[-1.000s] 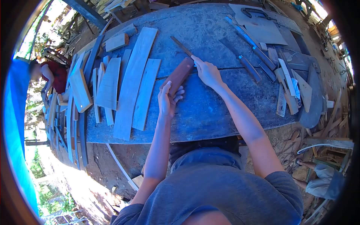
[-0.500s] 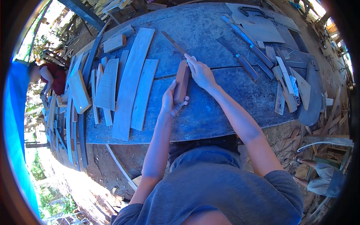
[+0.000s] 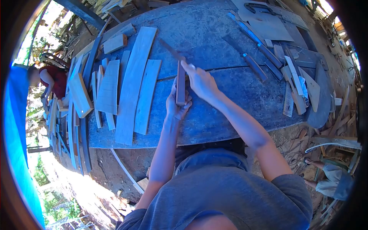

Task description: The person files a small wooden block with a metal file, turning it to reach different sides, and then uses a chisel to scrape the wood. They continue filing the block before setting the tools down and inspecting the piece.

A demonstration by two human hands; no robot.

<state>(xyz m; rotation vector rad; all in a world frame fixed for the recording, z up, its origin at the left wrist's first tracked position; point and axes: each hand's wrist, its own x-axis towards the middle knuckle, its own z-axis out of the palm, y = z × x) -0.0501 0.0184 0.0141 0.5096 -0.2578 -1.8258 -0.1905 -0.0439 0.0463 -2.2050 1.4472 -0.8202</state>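
A reddish-brown wooden block [image 3: 180,89] stands out over the middle of the blue-grey table [image 3: 218,115], with its narrow side towards me. My left hand [image 3: 177,105] is wrapped round its lower part. At the block's far end, my right hand [image 3: 201,79] grips a thin, dark, blade-like tool [image 3: 170,49] that points away to the upper left and is slightly blurred. The handle is mostly hidden in my right fingers.
Pale boards [image 3: 137,88] and smaller wood pieces lie left. Long-handled tools [image 3: 255,67], a clamp [image 3: 264,8] and offcuts are at the right. One person [image 3: 55,81] is at the far left, another [image 3: 332,182] at the lower right.
The block has turned, so a narrower side shows, and it has shifted slightly left. My right hand and the tool have moved a little left.
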